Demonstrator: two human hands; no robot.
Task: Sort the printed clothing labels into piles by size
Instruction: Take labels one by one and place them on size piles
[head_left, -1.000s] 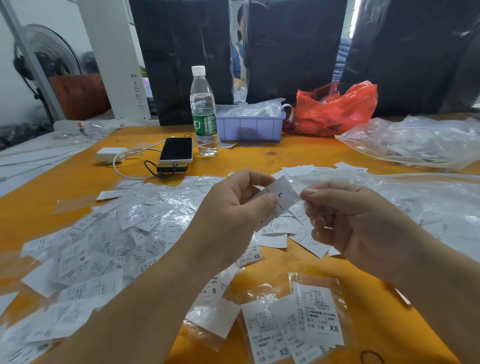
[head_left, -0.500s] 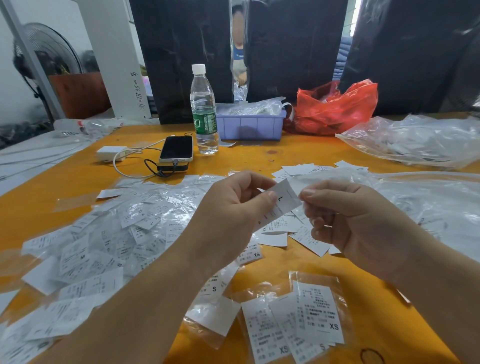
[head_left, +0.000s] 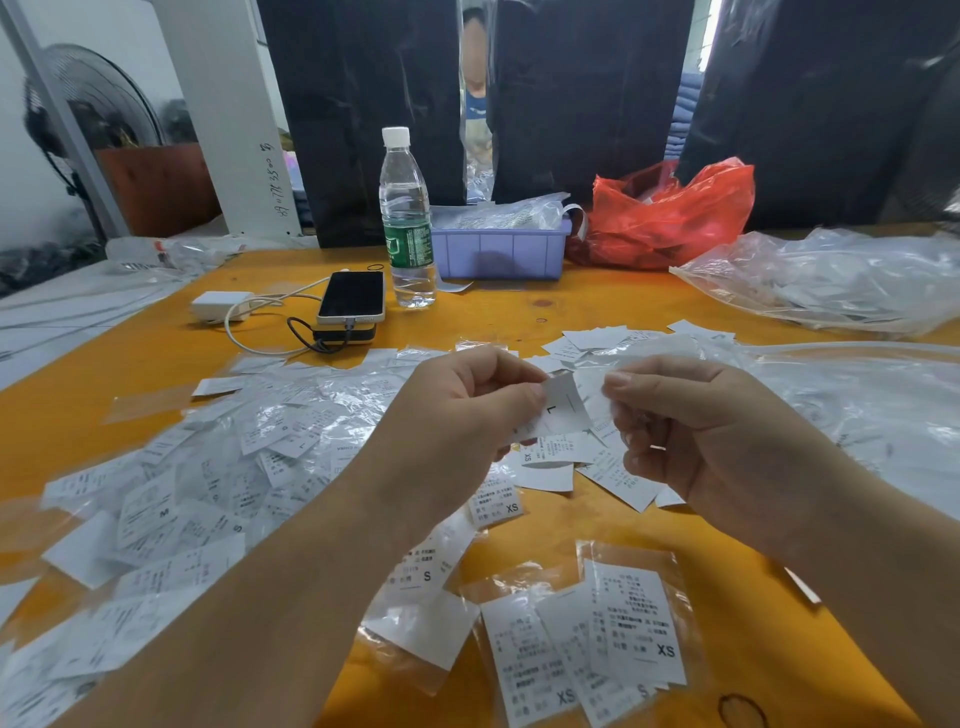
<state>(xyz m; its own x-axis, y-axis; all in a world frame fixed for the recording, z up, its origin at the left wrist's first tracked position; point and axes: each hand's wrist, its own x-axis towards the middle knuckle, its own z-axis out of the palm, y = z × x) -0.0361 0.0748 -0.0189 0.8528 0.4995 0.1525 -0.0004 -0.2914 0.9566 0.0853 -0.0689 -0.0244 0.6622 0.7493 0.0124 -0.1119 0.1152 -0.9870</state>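
Note:
My left hand (head_left: 457, 415) pinches a white label marked L (head_left: 561, 410) between thumb and fingers, held above the orange table (head_left: 519, 312). My right hand (head_left: 696, 431) is just right of it, thumb and fingers curled toward the label's right edge; whether they grip it is unclear. A wide heap of bagged labels (head_left: 208, 478) covers the table's left. A small pile of labels marked XS (head_left: 592, 644) lies at the near edge. More loose labels (head_left: 597, 343) lie beyond my hands.
At the back stand a water bottle (head_left: 406, 218), a phone on a power bank (head_left: 352, 297) with a white charger (head_left: 218, 305), a purple bin (head_left: 501, 248) and a red plastic bag (head_left: 670, 213). Clear plastic bags (head_left: 831, 280) spread along the right.
My hands have stayed close together with the L label between them. The label has tilted slightly and my right hand's fingertips have shifted at its edge.

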